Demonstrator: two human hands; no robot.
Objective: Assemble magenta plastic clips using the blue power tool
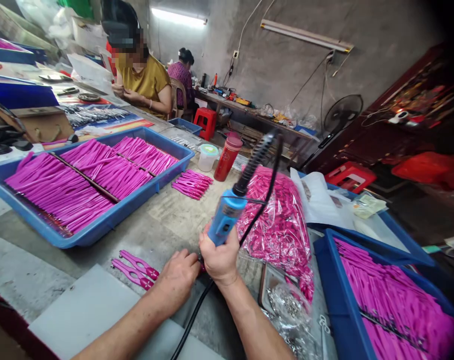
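Observation:
My right hand is wrapped round a blue electric screwdriver, its spring-sleeved cord end tilted up and away and its tip hidden below my fist. The black cord loops down beside my right wrist. My left hand is closed beside it, low over the table, fingers bent on a small pink piece that is mostly hidden between both hands. Left of my left hand lie two pink plier-like pieces with darker ends. Further off, a small stack of similar pink pieces lies on the table.
A blue tray of pink pieces stands left, another blue bin right. A clear bag of pink pieces, a bag of small metal parts, a red bottle and a lidded tub surround the work area. Co-workers sit beyond.

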